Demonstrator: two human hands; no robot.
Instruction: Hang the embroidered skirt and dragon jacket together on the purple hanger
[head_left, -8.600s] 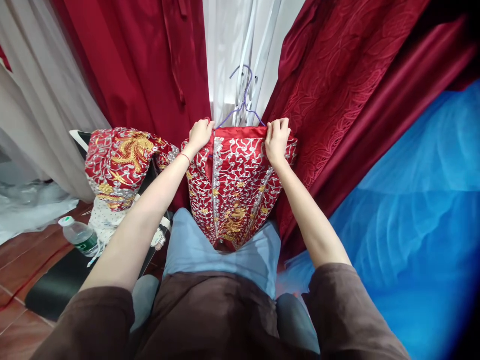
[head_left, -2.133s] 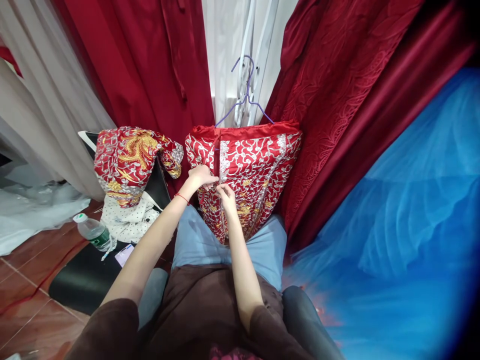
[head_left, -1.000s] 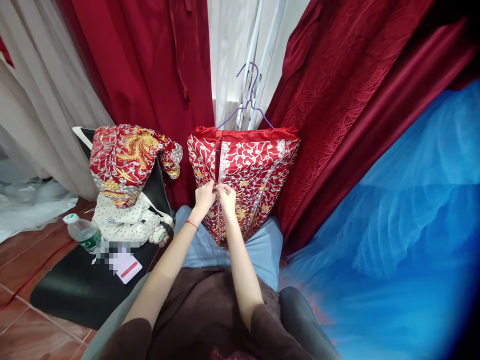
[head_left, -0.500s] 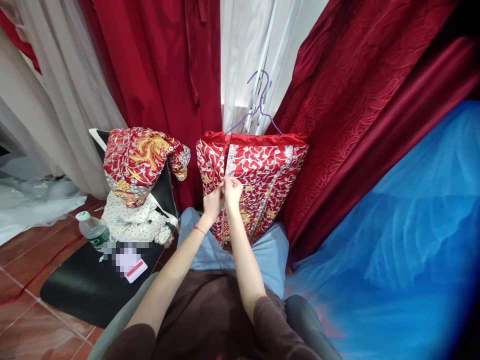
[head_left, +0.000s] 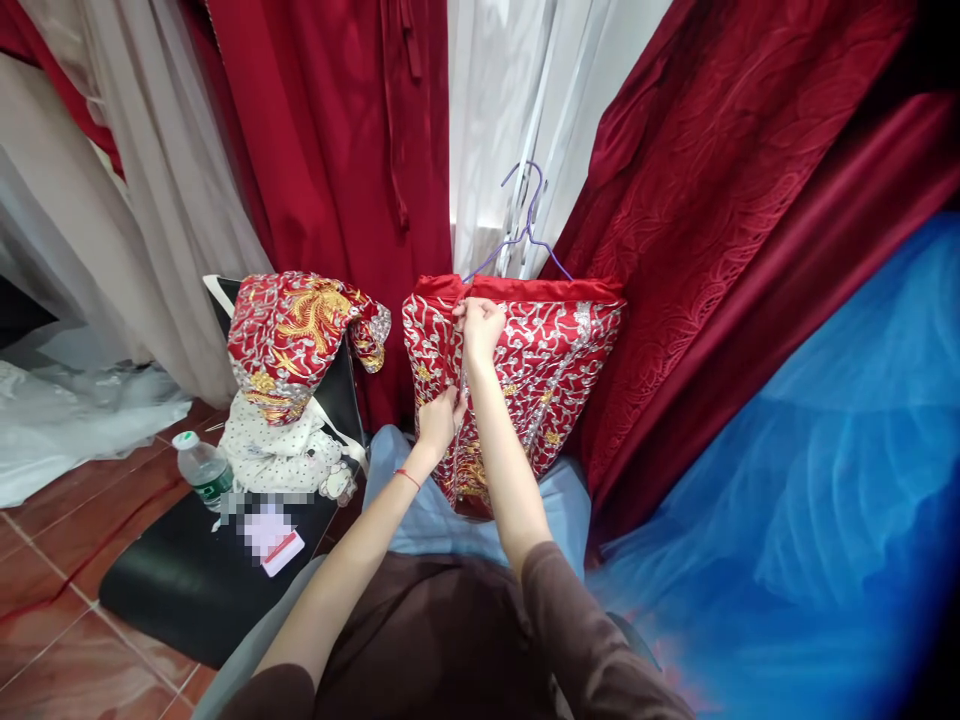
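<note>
A red garment [head_left: 555, 340] with silver and gold embroidery hangs from a purple hanger [head_left: 531, 215] and rests over my lap. My right hand [head_left: 481, 325] is closed on it near the top of its front opening, just under the plain red waistband. Lower down the same opening, my left hand [head_left: 441, 420], with a thin red string on its wrist, pinches the garment's edge. The fingertips of both hands are partly hidden against the fabric.
On a black chair [head_left: 187, 590] at my left are another embroidered red piece [head_left: 289, 335], a dotted white cloth [head_left: 277, 450], a water bottle [head_left: 204, 470] and a pink card-like item [head_left: 283, 553]. Red curtains [head_left: 330, 130] hang behind; blue tulle [head_left: 817, 480] spreads at the right.
My right hand has moved up along the opening to just below the waistband. My left hand is slightly lower, so the two hands are now apart. The whole view has shifted a little.
</note>
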